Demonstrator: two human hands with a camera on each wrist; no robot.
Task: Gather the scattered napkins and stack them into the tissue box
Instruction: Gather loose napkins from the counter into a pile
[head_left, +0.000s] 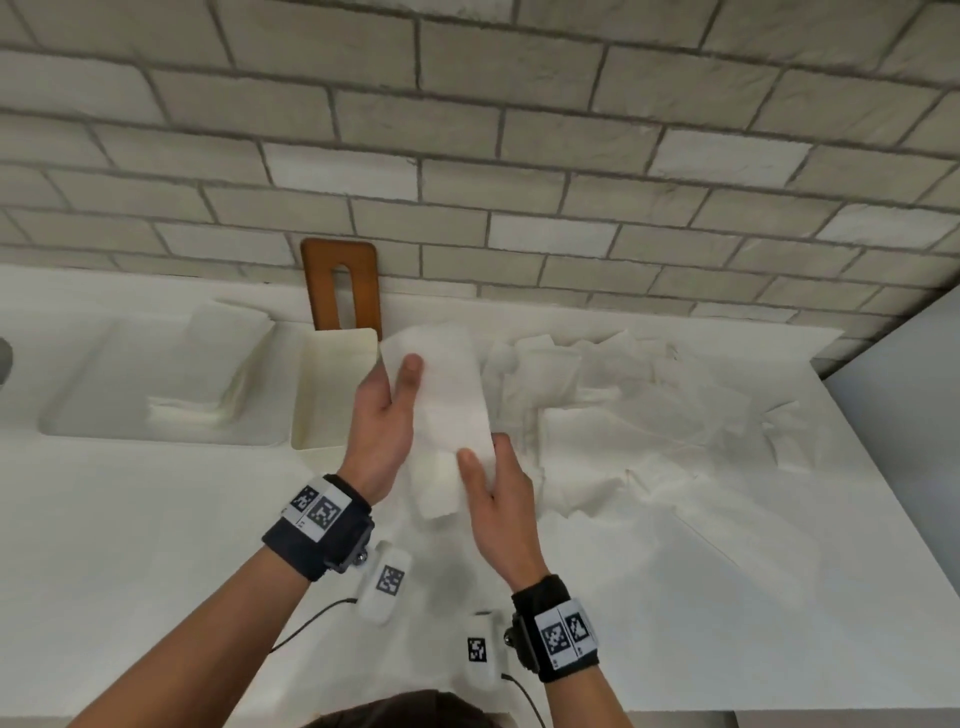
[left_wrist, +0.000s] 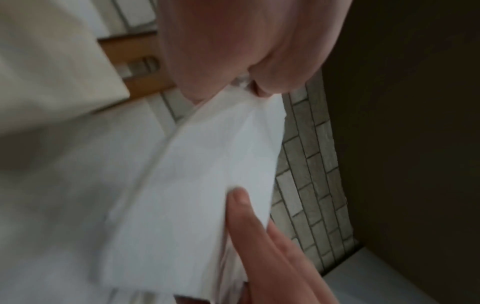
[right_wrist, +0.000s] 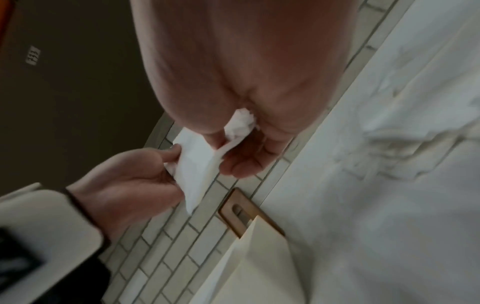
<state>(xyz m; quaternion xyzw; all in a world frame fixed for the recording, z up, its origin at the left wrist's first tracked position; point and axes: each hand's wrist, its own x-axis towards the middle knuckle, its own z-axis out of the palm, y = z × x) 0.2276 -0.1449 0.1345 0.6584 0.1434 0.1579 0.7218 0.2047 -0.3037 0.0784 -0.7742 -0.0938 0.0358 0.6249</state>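
Observation:
A folded white napkin (head_left: 447, 400) hangs in the air above the counter, held between both hands. My left hand (head_left: 387, 410) grips its far end, thumb on top. My right hand (head_left: 488, 478) pinches its near end; the right thumb (left_wrist: 239, 197) lies on the sheet. The napkin (right_wrist: 197, 164) shows between both hands in the right wrist view. The cream tissue box (head_left: 332, 389) stands open just left of the hands. Many scattered napkins (head_left: 623, 415) lie crumpled on the counter to the right.
A wooden lid with a slot (head_left: 342, 283) leans on the brick wall behind the box. A white sink (head_left: 156, 384) with napkins in it lies at left. The counter edge drops off at far right (head_left: 883, 467).

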